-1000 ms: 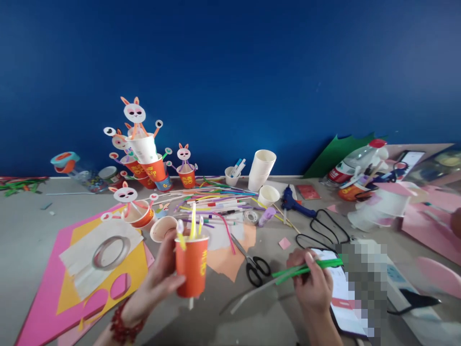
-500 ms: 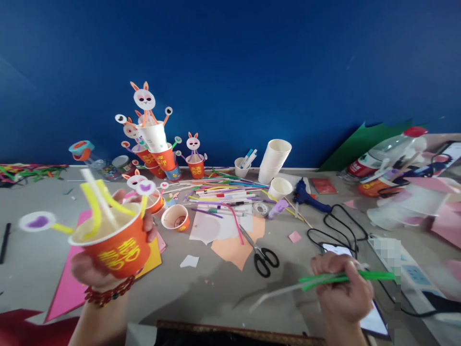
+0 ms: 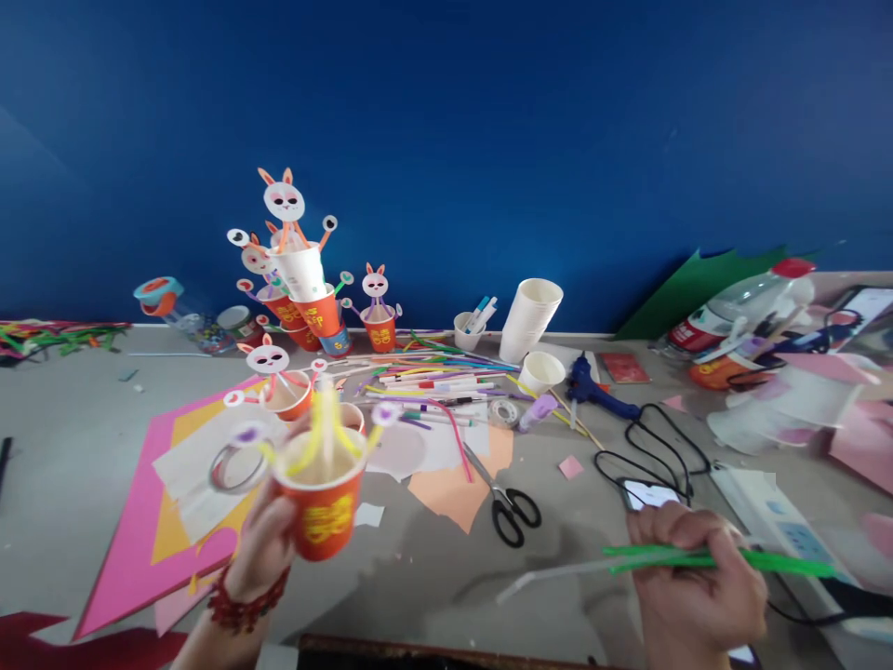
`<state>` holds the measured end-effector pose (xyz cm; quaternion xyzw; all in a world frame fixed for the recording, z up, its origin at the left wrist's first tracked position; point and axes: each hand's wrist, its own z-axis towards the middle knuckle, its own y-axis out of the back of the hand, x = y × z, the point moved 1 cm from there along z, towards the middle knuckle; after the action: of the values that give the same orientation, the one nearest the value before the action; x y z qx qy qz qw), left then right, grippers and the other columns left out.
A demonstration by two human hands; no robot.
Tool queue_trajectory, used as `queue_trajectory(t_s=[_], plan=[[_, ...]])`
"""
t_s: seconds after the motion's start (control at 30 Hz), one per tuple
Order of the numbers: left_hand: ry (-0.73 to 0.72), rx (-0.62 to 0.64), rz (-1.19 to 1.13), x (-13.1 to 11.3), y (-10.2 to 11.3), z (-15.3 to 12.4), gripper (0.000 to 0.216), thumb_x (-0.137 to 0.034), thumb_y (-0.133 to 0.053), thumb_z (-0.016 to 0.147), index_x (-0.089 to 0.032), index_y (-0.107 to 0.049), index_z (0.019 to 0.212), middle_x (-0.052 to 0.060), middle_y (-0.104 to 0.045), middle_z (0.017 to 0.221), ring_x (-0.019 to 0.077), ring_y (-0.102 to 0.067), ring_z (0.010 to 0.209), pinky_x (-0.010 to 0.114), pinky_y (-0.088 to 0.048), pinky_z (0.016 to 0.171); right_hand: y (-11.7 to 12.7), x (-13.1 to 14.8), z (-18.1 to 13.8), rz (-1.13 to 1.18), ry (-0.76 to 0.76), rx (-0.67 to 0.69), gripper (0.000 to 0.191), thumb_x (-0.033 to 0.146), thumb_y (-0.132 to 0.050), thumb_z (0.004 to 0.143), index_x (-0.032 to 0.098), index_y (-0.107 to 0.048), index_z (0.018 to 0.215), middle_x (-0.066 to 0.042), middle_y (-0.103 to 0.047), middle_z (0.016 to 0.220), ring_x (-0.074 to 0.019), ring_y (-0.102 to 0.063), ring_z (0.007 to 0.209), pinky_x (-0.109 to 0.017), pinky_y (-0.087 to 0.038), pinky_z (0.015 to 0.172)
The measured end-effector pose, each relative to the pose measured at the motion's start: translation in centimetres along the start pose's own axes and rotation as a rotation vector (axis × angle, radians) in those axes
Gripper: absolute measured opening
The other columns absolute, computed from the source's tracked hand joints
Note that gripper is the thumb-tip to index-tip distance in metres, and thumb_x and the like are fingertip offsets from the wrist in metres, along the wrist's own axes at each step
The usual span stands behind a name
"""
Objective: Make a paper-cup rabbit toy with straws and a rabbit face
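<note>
My left hand (image 3: 265, 544) is wrapped round an orange paper cup (image 3: 322, 507) held above the table at lower left of centre. Yellow straws with small round paper tags stick out of the cup's mouth. My right hand (image 3: 698, 582), at the lower right, is closed on a bundle of green straws (image 3: 718, 558) and a pale straw that point sideways. Black-handled scissors (image 3: 509, 507) lie on the table between the two hands.
Finished rabbit cups (image 3: 299, 288) stand stacked at the back left. A stack of white cups (image 3: 530, 321), loose coloured straws (image 3: 433, 381), a blue glue gun (image 3: 593, 391), a tape ring (image 3: 233, 465) on pink and yellow card, a phone (image 3: 646, 493) and black cables crowd the table.
My left hand has carried the orange cup from the far left back towards the centre and further from the camera. My right hand with the green straws has shifted slightly right and down.
</note>
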<state>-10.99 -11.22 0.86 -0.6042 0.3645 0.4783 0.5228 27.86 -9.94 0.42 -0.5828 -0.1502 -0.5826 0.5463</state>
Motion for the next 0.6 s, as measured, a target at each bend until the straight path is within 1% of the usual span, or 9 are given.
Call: queue_trajectory(t_s=[0.03,0.07,0.13,0.17,0.23,0.3,0.43,0.53,0.6], plan=[[0.048,0.100,0.082,0.8,-0.9,-0.3,0.058,-0.051,-0.065,0.079,-0.029,-0.056,0.131,0.005,-0.066,0.127,0.0342,-0.057,0.121,0.041,-0.055,0.092,0.2,0.1,0.0,-0.002,0.009,-0.006,0.032,0.038,-0.065,0.080,0.019,-0.058,0.056,0.004,-0.042,0.041,-0.0101,-0.035,0.033,-0.024,-0.028,0.033],[0.158,0.232,0.177,1.6,-2.0,-0.6,0.058,-0.046,-0.065,0.082,-0.028,-0.052,0.135,0.006,-0.062,0.134,0.0338,-0.052,0.127,0.042,-0.051,0.098,0.4,0.2,0.1,-0.001,0.016,-0.014,0.032,0.038,-0.065,0.080,0.019,-0.058,0.056,0.004,-0.041,0.042,-0.0100,-0.035,0.034,-0.025,-0.028,0.033],[0.293,0.435,0.289,3.0,-4.0,-1.1,0.061,-0.046,-0.065,0.084,-0.024,-0.047,0.139,0.009,-0.055,0.142,0.0328,-0.050,0.130,0.044,-0.046,0.104,1.0,0.5,0.1,-0.003,0.014,-0.029,0.032,0.038,-0.064,0.081,0.019,-0.057,0.056,0.004,-0.041,0.042,-0.0100,-0.035,0.035,-0.025,-0.028,0.034],[0.345,0.506,0.289,3.5,-4.8,-1.3,0.060,-0.047,-0.063,0.086,-0.023,-0.047,0.138,0.010,-0.054,0.143,0.0315,-0.052,0.128,0.045,-0.045,0.105,1.2,0.7,0.2,-0.007,0.015,-0.041,0.033,0.038,-0.062,0.081,0.019,-0.057,0.055,0.005,-0.040,0.042,-0.0100,-0.035,0.035,-0.025,-0.028,0.035],[0.392,0.598,0.227,4.2,-6.0,-1.6,0.055,-0.047,-0.059,0.089,-0.023,-0.047,0.137,0.011,-0.054,0.143,0.0295,-0.055,0.124,0.046,-0.045,0.104,1.8,1.2,0.3,-0.019,0.033,-0.072,0.033,0.037,-0.060,0.081,0.019,-0.055,0.054,0.005,-0.039,0.042,-0.0098,-0.034,0.034,-0.025,-0.028,0.035],[0.398,0.634,0.167,4.5,-6.6,-1.7,0.053,-0.046,-0.059,0.090,-0.023,-0.047,0.136,0.011,-0.053,0.144,0.0292,-0.054,0.126,0.047,-0.043,0.106,2.3,2.0,0.4,-0.037,0.055,-0.086,0.034,0.038,-0.062,0.080,0.019,-0.055,0.053,0.005,-0.040,0.042,-0.0095,-0.034,0.033,-0.025,-0.028,0.034],[0.422,0.631,0.107,4.8,-6.7,-1.3,0.057,-0.041,-0.061,0.089,-0.025,-0.044,0.142,0.009,-0.050,0.147,0.0303,-0.048,0.132,0.048,-0.038,0.110,3.1,3.3,0.7,-0.063,0.097,-0.095,0.032,0.039,-0.066,0.077,0.019,-0.056,0.053,0.005,-0.042,0.042,-0.0098,-0.035,0.031,-0.025,-0.029,0.031],[0.449,0.625,0.077,5.0,-6.6,-1.0,0.057,-0.038,-0.061,0.090,-0.027,-0.044,0.144,0.007,-0.050,0.148,0.0308,-0.046,0.135,0.046,-0.037,0.112,3.4,3.4,0.8,-0.052,0.102,-0.136,0.030,0.036,-0.063,0.077,0.020,-0.055,0.053,0.006,-0.042,0.041,-0.0098,-0.033,0.030,-0.025,-0.028,0.030],[0.470,0.593,0.088,5.2,-6.5,-1.0,0.055,-0.038,-0.061,0.090,-0.028,-0.047,0.142,0.005,-0.051,0.148,0.0311,-0.042,0.138,0.044,-0.036,0.113,3.3,3.0,0.8,-0.036,0.082,-0.134,0.030,0.036,-0.060,0.077,0.020,-0.054,0.053,0.005,-0.042,0.041,-0.0098,-0.033,0.030,-0.024,-0.027,0.030]])
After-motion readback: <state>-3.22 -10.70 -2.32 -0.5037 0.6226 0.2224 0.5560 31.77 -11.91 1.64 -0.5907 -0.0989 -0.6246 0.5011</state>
